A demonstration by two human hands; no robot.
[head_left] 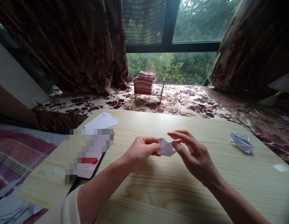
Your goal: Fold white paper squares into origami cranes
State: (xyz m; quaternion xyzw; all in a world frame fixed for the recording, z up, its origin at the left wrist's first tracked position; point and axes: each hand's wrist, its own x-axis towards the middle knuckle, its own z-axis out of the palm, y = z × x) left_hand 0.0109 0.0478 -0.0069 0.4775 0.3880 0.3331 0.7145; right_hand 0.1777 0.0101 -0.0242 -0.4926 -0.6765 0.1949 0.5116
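A small piece of folded white paper (166, 147) is held above the wooden table, between my two hands. My left hand (144, 147) pinches its left edge between thumb and fingers. At its right edge, the thumb of my right hand (193, 152) touches the paper, while the other fingers stretch out above and behind it, apart from one another. Faint creases show on the paper. On the right of the table lie folded paper pieces (241, 142) with pointed ends, close together.
White paper sheets (101, 120) lie at the table's back left. Nearer sits a partly blurred phone or tablet (90, 168) with a dark cable. A small wooden rack (162, 90) holding folded red-and-white cloths (145, 82) stands on the floral window ledge. A white lamp (270, 99) stands far right.
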